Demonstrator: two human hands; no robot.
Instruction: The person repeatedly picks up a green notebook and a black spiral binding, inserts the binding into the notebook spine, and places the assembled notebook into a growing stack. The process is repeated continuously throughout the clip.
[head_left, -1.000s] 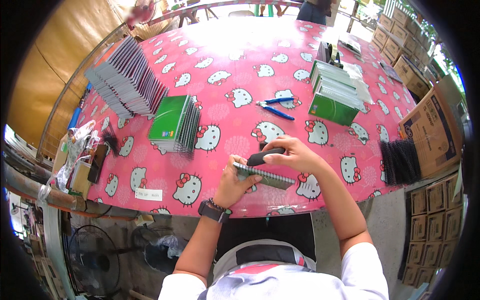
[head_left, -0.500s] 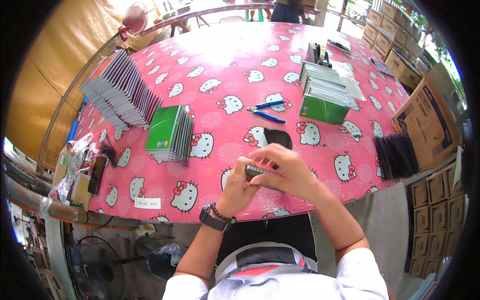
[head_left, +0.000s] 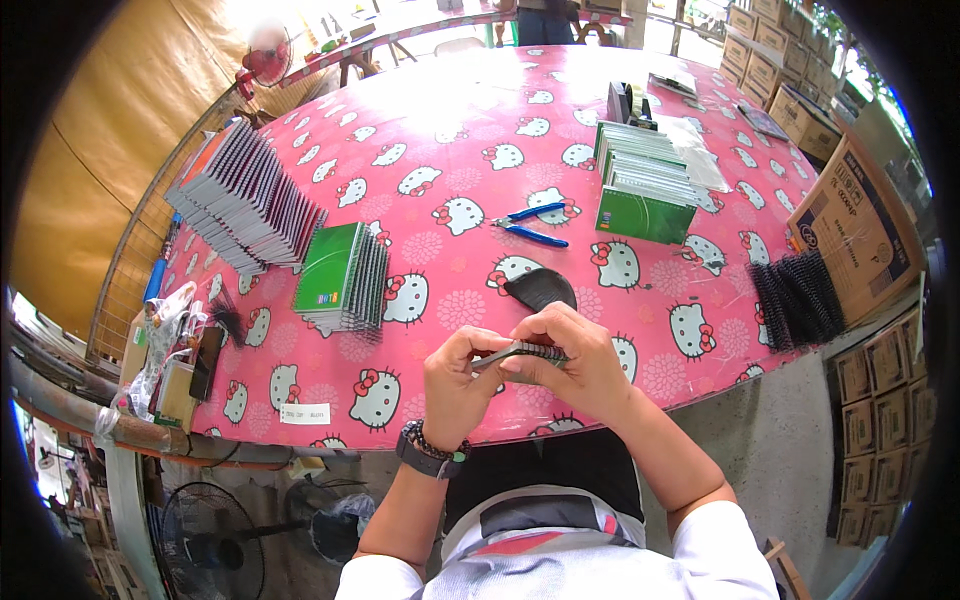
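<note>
Just above the near edge of the table, both my hands are closed on a small spiral notebook (head_left: 522,349), seen almost edge-on with its coil along the top. My left hand (head_left: 458,388) pinches its left end between thumb and fingers. My right hand (head_left: 583,368) grips the right end by the coil, its thumb pressed on the near side. Fingers cover much of the notebook. A curved black object (head_left: 542,290) lies right beyond my hands; its kind is unclear. Farther out rest blue-handled cutters (head_left: 535,226).
Green spiral notebooks (head_left: 328,268) stand at left beside a large notebook stack (head_left: 240,205); another green row (head_left: 645,215) sits at right. Black plastic coils (head_left: 796,305) lie by a cardboard box (head_left: 858,225) on the right. A white paper slip (head_left: 305,414) is near the front edge.
My hands have drawn slightly nearer and tilted the notebook, so more of its coil edge shows. The right fingers have come down onto it. The view has shifted a little.
</note>
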